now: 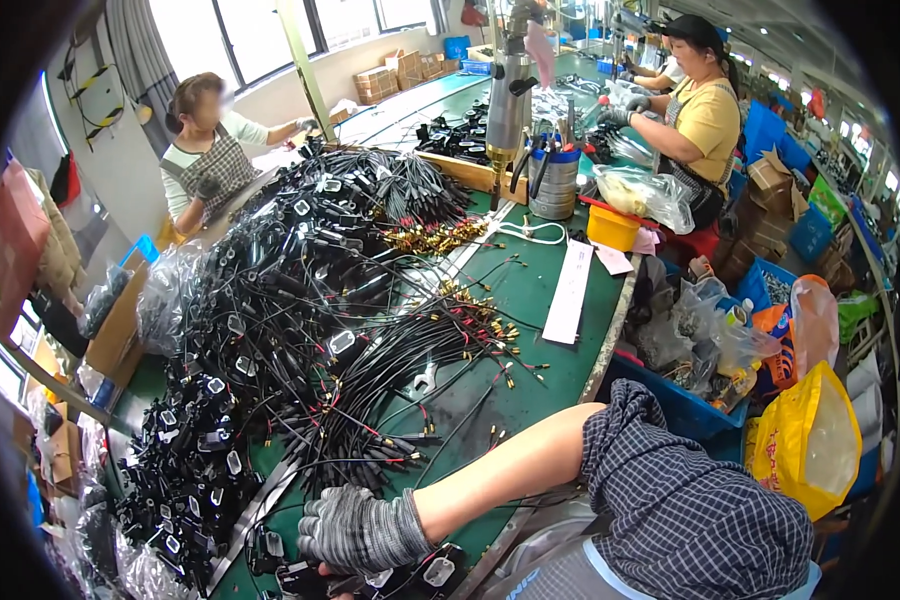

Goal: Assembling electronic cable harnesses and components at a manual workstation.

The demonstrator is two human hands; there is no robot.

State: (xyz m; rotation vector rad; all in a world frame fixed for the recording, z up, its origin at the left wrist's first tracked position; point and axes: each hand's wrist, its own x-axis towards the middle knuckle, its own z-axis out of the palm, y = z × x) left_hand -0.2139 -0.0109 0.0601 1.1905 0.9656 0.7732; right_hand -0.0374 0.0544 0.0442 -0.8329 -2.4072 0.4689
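Several black parts [440, 571] at 6 o'clock in view, on the bench. Gloved right hand [362, 530] curled over them; can't tell if it's gripping. Left hand: can't tell. From the right hand: cable bundle [370, 405] at 12, tool pot [553, 192] at 1, yellow bag [810, 440] at 3.

White glare fills the windows [267, 32] far beyond the gloved right hand [362, 530]; light around it is even, while straight edges well to its right curve strongly.
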